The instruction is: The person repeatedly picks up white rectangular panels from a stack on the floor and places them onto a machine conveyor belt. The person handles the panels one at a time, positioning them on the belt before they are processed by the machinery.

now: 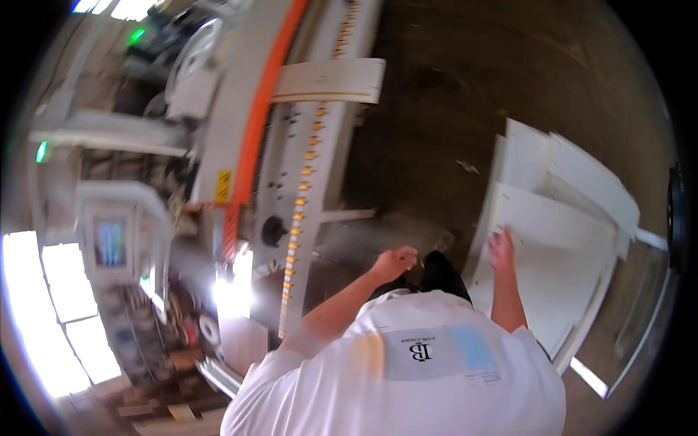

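My left hand [396, 262] hangs in front of my body over the dark floor, its fingers curled in and nothing visible in them. To its right, my right hand [500, 249] is raised with the fingers partly spread, at the left side of a stack of white panels [552, 251]. Whether its fingertips touch the top panel I cannot tell. A white board [331, 80] lies across the roller rail [299, 200] of a long machine, far from both hands.
The machine's grey body with an orange strip [266, 94] runs along the left. A support bar [347, 215] juts from the rail toward me. Further left stands a control cabinet with a screen [110, 243]. Wood pieces [185, 360] lie at the lower left.
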`<state>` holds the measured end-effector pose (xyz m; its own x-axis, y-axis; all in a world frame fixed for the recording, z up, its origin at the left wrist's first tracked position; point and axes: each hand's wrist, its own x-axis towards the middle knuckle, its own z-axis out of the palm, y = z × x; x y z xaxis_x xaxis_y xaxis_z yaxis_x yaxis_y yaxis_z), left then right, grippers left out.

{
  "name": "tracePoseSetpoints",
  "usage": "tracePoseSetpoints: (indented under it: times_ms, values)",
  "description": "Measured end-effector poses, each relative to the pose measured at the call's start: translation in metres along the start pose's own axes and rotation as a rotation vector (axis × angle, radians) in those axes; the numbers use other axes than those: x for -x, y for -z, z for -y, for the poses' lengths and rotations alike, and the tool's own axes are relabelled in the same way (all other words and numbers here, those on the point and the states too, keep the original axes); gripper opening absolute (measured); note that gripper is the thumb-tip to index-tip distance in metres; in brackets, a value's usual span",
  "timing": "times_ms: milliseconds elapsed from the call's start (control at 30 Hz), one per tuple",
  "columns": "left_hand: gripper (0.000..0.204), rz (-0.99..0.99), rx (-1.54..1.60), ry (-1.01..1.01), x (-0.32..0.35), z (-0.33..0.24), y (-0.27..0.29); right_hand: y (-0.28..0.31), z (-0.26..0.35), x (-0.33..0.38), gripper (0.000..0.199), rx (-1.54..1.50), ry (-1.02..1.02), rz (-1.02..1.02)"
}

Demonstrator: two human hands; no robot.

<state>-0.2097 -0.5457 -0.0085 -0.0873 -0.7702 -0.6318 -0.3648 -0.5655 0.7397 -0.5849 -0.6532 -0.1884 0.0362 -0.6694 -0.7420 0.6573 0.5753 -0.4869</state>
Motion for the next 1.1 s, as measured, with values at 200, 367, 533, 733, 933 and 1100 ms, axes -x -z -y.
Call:
tracePoseSetpoints:
  times_ms: [200, 367, 533, 733, 933, 1100]
  values:
    - [0.044, 0.074, 0.233, -0.146, -0.021, -0.052, -0.018, -0.102, -0.044, 0.138, 0.032, 0.041, -0.103, 0.062]
    - [0.044, 0.343, 0.883, 0.004, -0.023, -0.021, -0.031, -0.151, -0.07, 0.227, 0.034, 0.343, -0.271, 0.276]
    - [0.043, 0.257, 0.913, -0.031, 0.016, 0.023, -0.007, -0.165, -0.043, 0.268, 0.04, 1.121, -0.361, 0.536]
    - [0.055, 0.109, 0.933, -0.128, 0.1, 0.083, 0.091, -0.046, 0.033, 0.206, 0.05, 1.232, 0.635, -0.233]
    - [0.074, -0.147, 0.693, -0.1, 0.179, 0.192, 0.229, 0.0, 0.102, 0.201, 0.08, 1.391, 0.556, -0.741]
    - [0.052, -0.139, 1.147, -0.332, 0.233, 0.183, 0.247, -0.009, 0.06, 0.188, 0.082, 0.952, 0.327, -0.524]
